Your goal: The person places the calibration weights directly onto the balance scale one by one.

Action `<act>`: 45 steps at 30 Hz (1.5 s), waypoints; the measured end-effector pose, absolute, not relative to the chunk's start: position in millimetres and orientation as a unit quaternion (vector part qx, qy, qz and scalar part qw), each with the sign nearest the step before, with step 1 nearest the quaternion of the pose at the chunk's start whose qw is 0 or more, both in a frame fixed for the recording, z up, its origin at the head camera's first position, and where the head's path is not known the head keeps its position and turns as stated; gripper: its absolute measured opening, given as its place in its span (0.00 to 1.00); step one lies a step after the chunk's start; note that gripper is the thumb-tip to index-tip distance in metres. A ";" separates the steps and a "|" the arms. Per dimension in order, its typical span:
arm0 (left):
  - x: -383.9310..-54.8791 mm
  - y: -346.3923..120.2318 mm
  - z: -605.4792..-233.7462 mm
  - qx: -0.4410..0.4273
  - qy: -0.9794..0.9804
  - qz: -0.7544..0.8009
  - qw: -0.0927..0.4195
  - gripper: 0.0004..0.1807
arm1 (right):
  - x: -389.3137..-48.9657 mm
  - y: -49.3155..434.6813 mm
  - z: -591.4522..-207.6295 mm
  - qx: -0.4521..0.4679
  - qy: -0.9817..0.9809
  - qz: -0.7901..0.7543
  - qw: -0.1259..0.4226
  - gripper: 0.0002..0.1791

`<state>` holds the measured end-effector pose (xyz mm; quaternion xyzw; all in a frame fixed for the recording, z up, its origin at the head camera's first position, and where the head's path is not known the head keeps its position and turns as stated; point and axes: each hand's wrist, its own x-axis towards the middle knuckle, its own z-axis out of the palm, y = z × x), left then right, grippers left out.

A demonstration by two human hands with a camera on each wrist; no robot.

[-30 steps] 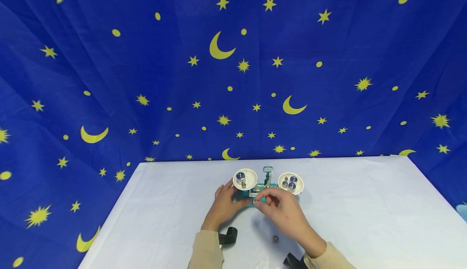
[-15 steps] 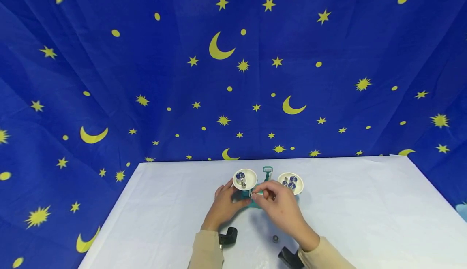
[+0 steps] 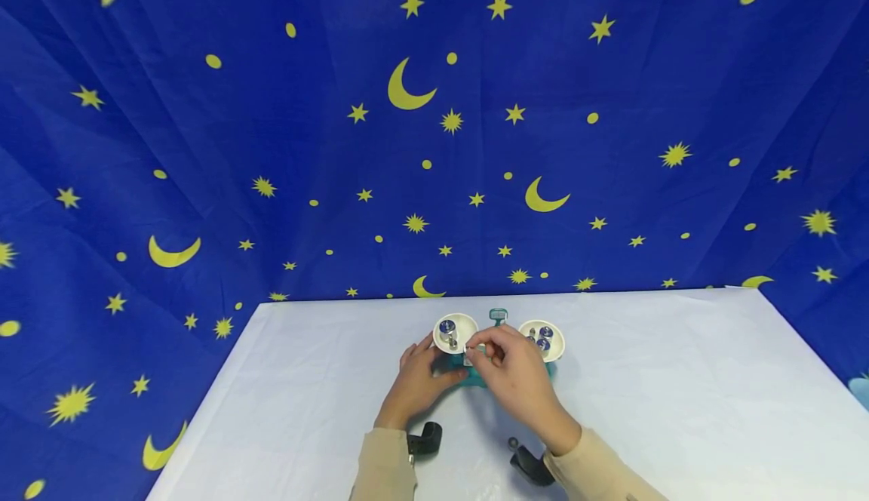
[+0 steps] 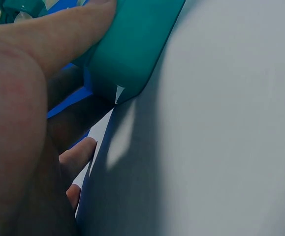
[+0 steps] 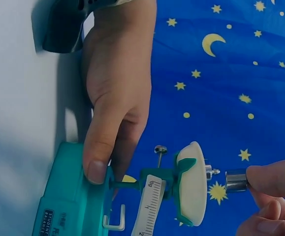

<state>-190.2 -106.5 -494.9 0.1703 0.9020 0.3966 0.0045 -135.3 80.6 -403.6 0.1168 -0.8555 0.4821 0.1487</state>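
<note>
A teal student balance (image 3: pixel 475 377) stands on the table with two white pans. My left hand (image 3: pixel 419 382) grips its base at the left end, thumb in front; the left wrist view shows that thumb on the teal base (image 4: pixel 132 49). Beside the left pan (image 3: pixel 468 324), my right hand (image 3: pixel 521 373) pinches a silver cylindrical weight (image 5: pixel 236 181), seen apart from the white pan (image 5: pixel 195 189) in the right wrist view. A larger weight (image 3: pixel 447 327) and a smaller one (image 3: pixel 452 343) sit in the left pan. Several weights (image 3: pixel 545 333) lie in the right pan, partly behind my right hand.
A small metal piece (image 3: pixel 513 443) lies on the white table (image 3: pixel 326 403) near the black right wrist mount (image 3: pixel 532 468). Another black mount (image 3: pixel 426 439) is on my left wrist. A blue star-patterned cloth (image 3: pixel 339 146) hangs behind the table.
My right hand has moved up and slightly left, from in front of the base to beside the left pan, still pinching the weight. The left hand stays on the base.
</note>
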 end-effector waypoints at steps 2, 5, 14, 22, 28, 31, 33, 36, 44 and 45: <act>-190.8 -106.4 -495.1 0.176 0.901 0.396 0.000 0.32 | -136.9 79.5 -404.8 0.122 -0.855 0.477 0.162 0.07; -191.2 -106.4 -494.8 0.183 0.900 0.396 -0.004 0.32 | -139.3 77.7 -405.9 0.129 -0.853 0.473 0.178 0.06; -191.6 -106.0 -495.5 0.185 0.901 0.392 -0.004 0.32 | -145.2 72.6 -405.9 0.129 -0.859 0.453 0.199 0.05; -191.8 -106.1 -496.2 0.180 0.902 0.391 -0.002 0.32 | -150.1 69.3 -406.3 0.132 -0.863 0.438 0.212 0.05; -192.5 -106.4 -496.5 0.182 0.902 0.392 -0.001 0.32 | -154.2 68.2 -407.4 0.133 -0.867 0.430 0.214 0.04; -192.0 -106.6 -496.1 0.184 0.900 0.394 -0.001 0.32 | -156.1 67.4 -406.5 0.132 -0.868 0.427 0.216 0.04; -191.4 -106.6 -495.6 0.184 0.901 0.393 -0.001 0.33 | -157.3 66.7 -405.9 0.131 -0.868 0.426 0.219 0.04; -190.8 -106.7 -494.8 0.186 0.902 0.391 -0.002 0.33 | -158.5 65.2 -405.5 0.132 -0.868 0.422 0.224 0.04; -190.8 -106.3 -494.4 0.185 0.902 0.390 -0.004 0.33 | -160.6 60.3 -407.9 0.123 -0.879 0.390 0.247 0.03; -190.9 -106.2 -494.5 0.183 0.902 0.390 -0.004 0.33 | -160.8 59.7 -408.4 0.121 -0.880 0.387 0.249 0.03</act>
